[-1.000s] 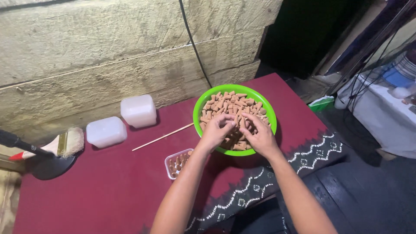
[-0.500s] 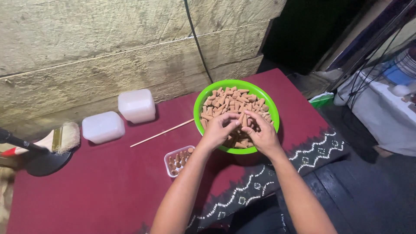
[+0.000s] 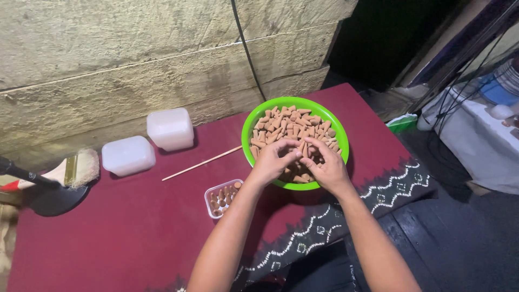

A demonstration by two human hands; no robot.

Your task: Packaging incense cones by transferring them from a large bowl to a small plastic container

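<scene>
A bright green bowl (image 3: 254, 121) full of small brown cone-shaped pieces (image 3: 292, 127) sits on the maroon cloth (image 3: 108, 232). Both hands rest over the bowl's near half. My left hand (image 3: 274, 160) has its fingers curled around a few cones. My right hand (image 3: 324, 165) pinches cones between thumb and fingertips, touching the left hand's fingers. A small clear tray (image 3: 221, 198) holding several cones lies just left of my left wrist.
A thin wooden stick (image 3: 201, 164) lies left of the bowl. Two white plastic containers (image 3: 170, 128) (image 3: 128, 156) stand by the stone wall. A paintbrush (image 3: 70, 170) and a black stand base (image 3: 51, 197) are far left. The table drops off at right.
Both hands stay over the bowl, fingers working among the cones and drawing closer together. The view has shifted slightly.
</scene>
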